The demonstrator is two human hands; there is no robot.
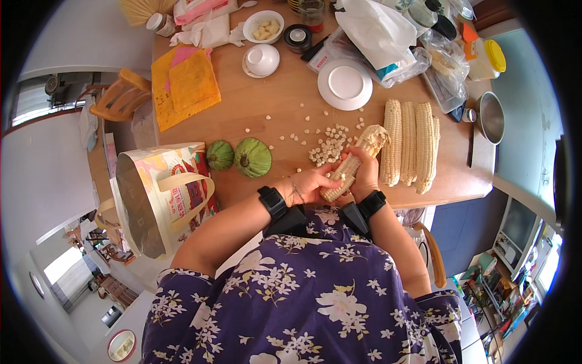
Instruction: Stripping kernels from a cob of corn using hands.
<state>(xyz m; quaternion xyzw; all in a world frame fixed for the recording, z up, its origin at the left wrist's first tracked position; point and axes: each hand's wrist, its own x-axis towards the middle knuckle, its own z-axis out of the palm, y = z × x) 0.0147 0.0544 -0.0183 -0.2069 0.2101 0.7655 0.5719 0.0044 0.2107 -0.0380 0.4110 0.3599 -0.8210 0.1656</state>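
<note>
An ear of corn (367, 141) slants between my hands at the table's near edge; its dry, husk-like end points away from me. Wrapped round its right side is my right hand (365, 175). From the other side my left hand (310, 183) grips the lower end, thumb pressed on the cob; its lower fingers are partly hidden. Part of the cob's surface looks stripped, with a few loose kernels near the thumb. Just beyond my left hand lies a heap of pale kernels (330, 144), more scattered past it. Several whole ears of corn (408, 142) lie side by side at right.
Two green squashes (253, 158) and a printed tote bag (142, 194) are at left. Farther back are orange cloths (193, 82), an upturned white plate (345, 84), a small white bowl (262, 59) and a bowl of peeled cloves (264, 27). A metal bowl (490, 117) stands far right.
</note>
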